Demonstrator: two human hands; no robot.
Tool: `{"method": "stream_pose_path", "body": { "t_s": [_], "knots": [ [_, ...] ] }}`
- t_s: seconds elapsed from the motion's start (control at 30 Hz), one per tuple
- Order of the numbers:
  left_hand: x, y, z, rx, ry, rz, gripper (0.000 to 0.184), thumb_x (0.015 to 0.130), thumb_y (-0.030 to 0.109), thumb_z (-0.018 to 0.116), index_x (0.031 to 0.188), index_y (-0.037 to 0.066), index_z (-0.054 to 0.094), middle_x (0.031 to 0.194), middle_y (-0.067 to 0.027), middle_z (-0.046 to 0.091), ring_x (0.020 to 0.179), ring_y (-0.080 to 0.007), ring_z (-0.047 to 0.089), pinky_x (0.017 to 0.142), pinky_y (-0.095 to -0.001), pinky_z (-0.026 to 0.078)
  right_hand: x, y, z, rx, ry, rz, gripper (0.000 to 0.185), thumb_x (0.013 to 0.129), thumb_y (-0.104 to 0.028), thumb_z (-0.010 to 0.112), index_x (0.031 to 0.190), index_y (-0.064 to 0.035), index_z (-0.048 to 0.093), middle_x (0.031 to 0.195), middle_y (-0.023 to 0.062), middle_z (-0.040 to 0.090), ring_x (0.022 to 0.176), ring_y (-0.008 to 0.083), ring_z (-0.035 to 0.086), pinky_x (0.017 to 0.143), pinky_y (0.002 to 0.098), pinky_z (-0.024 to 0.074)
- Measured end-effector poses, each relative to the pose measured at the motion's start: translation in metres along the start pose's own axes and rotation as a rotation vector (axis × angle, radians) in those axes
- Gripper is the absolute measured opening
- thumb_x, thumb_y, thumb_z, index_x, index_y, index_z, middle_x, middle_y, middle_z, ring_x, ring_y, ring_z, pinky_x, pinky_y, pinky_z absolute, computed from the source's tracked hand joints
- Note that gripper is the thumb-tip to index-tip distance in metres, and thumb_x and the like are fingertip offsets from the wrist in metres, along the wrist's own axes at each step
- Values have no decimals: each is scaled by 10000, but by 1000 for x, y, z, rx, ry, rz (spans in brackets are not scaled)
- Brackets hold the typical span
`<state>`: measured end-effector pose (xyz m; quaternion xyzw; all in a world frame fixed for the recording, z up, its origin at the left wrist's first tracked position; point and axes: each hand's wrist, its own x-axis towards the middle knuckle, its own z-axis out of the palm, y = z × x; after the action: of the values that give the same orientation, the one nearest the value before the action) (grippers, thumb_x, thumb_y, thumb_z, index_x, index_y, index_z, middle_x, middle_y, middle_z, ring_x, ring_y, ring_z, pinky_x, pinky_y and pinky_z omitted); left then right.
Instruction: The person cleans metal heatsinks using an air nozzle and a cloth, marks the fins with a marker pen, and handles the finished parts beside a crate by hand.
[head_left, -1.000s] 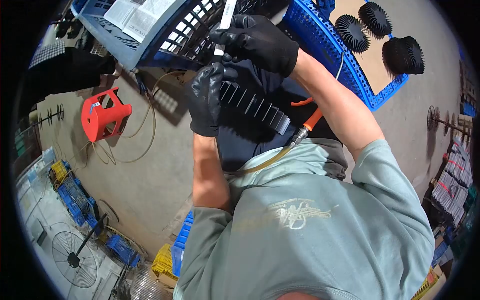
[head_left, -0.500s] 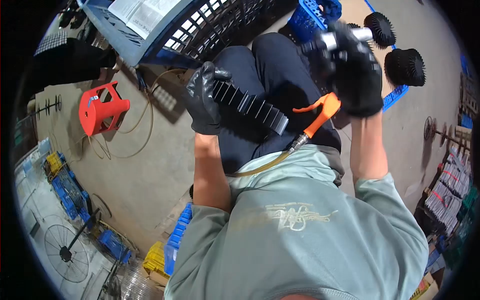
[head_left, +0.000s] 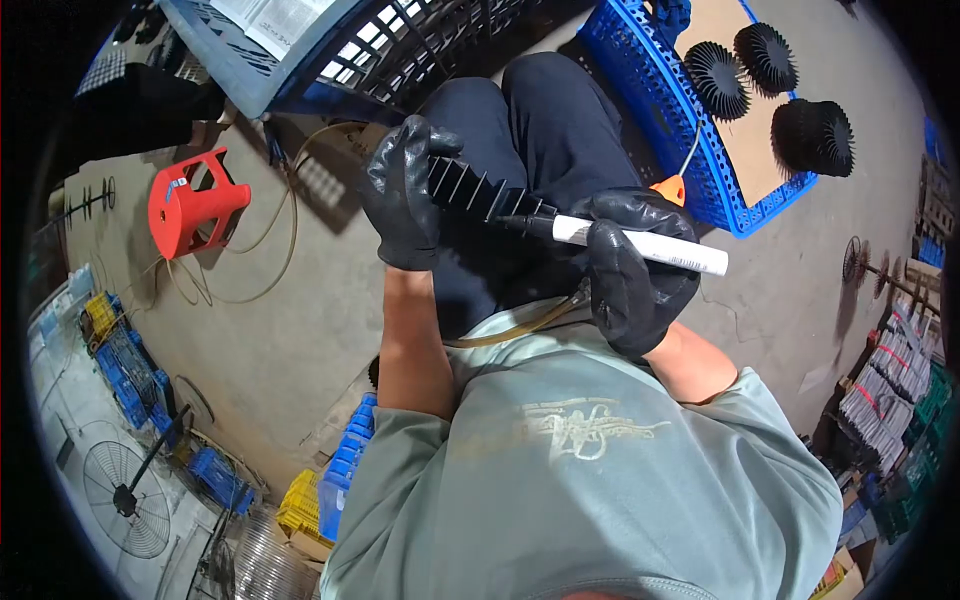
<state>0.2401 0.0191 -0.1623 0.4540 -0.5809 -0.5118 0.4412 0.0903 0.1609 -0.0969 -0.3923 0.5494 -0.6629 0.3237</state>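
Observation:
My left hand (head_left: pixel 405 195), in a black glove, is closed on the upper left end of a black finned part (head_left: pixel 470 190) held above my lap. In my right hand (head_left: pixel 640 265), also gloved, lies a white marker pen (head_left: pixel 650 246), its dark tip end pointing left. That tip end is at the fins and overlaps them; contact cannot be made out. Behind my right hand shows a bit of the orange air gun (head_left: pixel 670 189), most of it hidden, with its hose (head_left: pixel 520 328) crossing my waist.
A grey-blue crate (head_left: pixel 290 75) with papers stands at the top left. At the upper right, a blue basket (head_left: pixel 735 205) bears cardboard and black round finned parts (head_left: pixel 812 138). A red stool (head_left: pixel 198 203) is on the floor at left. Another person's dark sleeve (head_left: pixel 140 110) shows behind it.
My right hand moved from the left hand out to the right, then back down to the finned part with the marker, whose dark tip now shows. The finned part stays in my left hand.

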Motion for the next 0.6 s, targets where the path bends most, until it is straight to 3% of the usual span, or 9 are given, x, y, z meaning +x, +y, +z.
{"method": "stream_pose_path", "body": {
  "t_s": [0.07,0.2,0.6],
  "knots": [
    [-1,0,0,-52,-13,-12,301,977,198,480,909,-12,685,780,-75,702,695,-144,634,692,-299,482,-3,3,6,176,69,135,149,840,59,637,988,46,630,795,71,647,689,115,607,626,238,504],
    [-3,-1,0,-188,7,-92,271,971,183,504,920,-14,684,785,-65,702,708,-111,623,685,-282,480,5,0,5,46,26,-43,147,835,60,644,981,46,633,794,80,647,686,124,609,626,250,508],
    [-3,-3,1,-201,29,-122,250,962,169,531,910,-19,688,791,-78,697,723,-115,628,699,-272,483,2,-4,12,181,95,147,124,849,48,634,973,44,635,808,96,656,697,138,627,637,263,529]
  ]
}}
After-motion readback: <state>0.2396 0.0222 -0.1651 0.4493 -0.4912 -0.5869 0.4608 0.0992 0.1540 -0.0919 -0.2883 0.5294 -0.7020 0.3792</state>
